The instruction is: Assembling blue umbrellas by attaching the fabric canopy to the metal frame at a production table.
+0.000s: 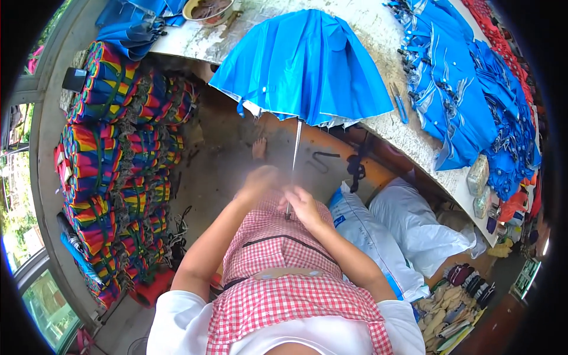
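Note:
A blue umbrella [307,65] hangs partly spread in front of me, its canopy over the table's near edge. Its thin metal shaft [296,145] runs down toward my lap and ends in a small dark tip by my apron. My right hand [303,207] is at the lower shaft, its fingers bent around it. Just left of the shaft is my left hand [260,182]; haze blurs its fingers, so I cannot see whether they hold anything.
The worn white table [378,35] bears piled blue umbrellas [449,83], pliers [399,103] and a bowl [208,10]. Rainbow-coloured bundles [94,148] are stacked at left. White sacks [408,219] and a cloth heap [447,313] lie at right. A bare foot [259,148] shows below.

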### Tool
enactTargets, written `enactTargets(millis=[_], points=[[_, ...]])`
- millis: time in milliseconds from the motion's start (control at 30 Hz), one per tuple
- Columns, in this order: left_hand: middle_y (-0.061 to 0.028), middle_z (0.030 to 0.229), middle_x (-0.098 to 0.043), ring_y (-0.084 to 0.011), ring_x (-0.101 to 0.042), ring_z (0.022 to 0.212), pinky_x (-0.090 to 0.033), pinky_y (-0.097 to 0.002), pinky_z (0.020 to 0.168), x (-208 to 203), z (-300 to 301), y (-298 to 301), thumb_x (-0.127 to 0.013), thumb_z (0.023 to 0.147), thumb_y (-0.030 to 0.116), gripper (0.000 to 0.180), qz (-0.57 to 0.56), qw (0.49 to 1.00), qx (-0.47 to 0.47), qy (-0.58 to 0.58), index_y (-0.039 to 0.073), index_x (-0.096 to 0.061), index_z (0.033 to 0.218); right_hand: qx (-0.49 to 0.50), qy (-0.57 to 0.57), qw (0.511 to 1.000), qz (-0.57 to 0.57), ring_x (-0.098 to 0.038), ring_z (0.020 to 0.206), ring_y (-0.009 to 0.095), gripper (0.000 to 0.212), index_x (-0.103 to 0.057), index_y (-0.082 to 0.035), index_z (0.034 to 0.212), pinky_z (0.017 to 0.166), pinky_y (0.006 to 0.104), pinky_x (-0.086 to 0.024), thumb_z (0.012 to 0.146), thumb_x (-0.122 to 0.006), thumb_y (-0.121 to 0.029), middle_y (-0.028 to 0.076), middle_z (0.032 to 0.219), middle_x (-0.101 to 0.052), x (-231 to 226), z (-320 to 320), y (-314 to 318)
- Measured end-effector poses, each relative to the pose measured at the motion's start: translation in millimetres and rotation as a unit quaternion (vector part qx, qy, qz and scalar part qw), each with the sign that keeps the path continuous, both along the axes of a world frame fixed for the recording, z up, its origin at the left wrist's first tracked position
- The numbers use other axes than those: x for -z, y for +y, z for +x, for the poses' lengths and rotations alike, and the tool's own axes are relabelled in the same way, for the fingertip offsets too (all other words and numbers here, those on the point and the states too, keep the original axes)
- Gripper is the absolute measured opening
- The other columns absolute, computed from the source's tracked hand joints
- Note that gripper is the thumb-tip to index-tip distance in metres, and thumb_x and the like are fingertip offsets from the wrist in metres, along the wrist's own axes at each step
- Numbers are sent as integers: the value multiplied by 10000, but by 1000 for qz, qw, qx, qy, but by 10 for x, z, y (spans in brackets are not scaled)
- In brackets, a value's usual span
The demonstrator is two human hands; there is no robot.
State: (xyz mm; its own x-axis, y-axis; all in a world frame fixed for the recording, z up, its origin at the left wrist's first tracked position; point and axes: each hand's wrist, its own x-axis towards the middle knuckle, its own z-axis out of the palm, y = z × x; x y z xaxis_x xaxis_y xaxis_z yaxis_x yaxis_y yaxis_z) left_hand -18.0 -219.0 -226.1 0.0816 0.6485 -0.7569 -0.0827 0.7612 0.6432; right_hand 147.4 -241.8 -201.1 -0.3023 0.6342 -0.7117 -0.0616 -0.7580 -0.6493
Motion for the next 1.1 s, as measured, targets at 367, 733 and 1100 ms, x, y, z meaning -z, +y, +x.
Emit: enactTargets(millis=[367,733,1100], points=[[-69,1001,-605,-143,-587,873,-457,-270,727,-6,-302,101,-563,844,215,279,38,989,-140,36,44,-585,1062,85,-550,649,519,-517,957,345,268,-522,7,1073,835,398,-403,859,-502,-153,183,1032,-552,-234,1360,1747],[-21,720,-593,-81,-495,569,-408,-212,556,17,-20,899,-638,789,153,191,110,925,-359,-57,4,-630,909,-33,-621,660,421,-580,749,294,358,-512,-9,1111,647,375,-478,836,-553,-235,163,929,-598,113,2292,2514],[-7,643,-561,-56,-446,510,-349,-199,483,-29,-381,873,-577,832,169,161,91,949,-294,-72,25,-617,771,-206,-357,623,665,-538,578,170,245,-607,-44,954,502,280,-411,746,-652,-165,62,730,-575,-729,-229,1559]])
